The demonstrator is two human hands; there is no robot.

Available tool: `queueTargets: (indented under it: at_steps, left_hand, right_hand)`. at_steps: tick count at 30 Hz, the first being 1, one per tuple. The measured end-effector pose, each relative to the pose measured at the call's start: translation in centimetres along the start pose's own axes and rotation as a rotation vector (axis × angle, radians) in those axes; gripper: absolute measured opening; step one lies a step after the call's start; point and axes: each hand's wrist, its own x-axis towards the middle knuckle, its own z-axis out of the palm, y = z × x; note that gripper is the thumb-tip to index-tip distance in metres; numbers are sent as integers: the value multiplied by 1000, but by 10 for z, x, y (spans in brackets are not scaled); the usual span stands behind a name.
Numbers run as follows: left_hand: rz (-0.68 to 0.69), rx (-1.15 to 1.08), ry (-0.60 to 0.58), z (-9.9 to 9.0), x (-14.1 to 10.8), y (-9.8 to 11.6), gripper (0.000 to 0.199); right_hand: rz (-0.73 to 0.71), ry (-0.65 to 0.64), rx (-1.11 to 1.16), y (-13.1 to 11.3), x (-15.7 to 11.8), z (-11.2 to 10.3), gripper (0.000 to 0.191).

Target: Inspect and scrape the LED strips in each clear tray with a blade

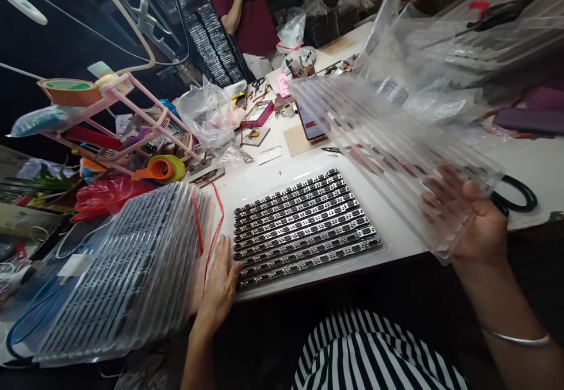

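A clear tray filled with rows of small metal connectors (304, 225) lies flat on the white table. My left hand (219, 281) rests at the tray's left edge, its fingers extended and apart from the thumb. Raised over the table on the right is a clear ribbed plastic sheet (388, 155), tilted and slightly blurred. My right hand (471, 225) grips its near right corner, with the fingers showing through the plastic and the thumb on the near side.
Stacked filled trays (127, 272) stand at the left. Behind them is a pink rack (141, 120) with tape rolls. A phone (311, 125), tools and plastic bags lie farther back. A person (247, 14) stands beyond the table. Scissors handles (520, 193) show at the right.
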Motion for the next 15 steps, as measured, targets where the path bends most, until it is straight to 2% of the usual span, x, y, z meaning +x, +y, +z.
queueTargets:
  at_steps: [7, 11, 13, 15]
  left_hand:
    - [-169, -432, 175, 7, -7, 9, 53]
    - [-255, -635, 179, 6, -12, 8, 50]
    - [-272, -694, 175, 6, -14, 9, 51]
    - [-280, -722, 177, 6, -15, 10, 55]
  right_hand:
    - [-108, -214, -4, -5, -28, 18, 41]
    - [-217, -328, -78, -8, -49, 30, 74]
    - [-304, -334, -154, -10, -57, 33, 85]
    - [-359, -249, -195, -11, -64, 35, 89]
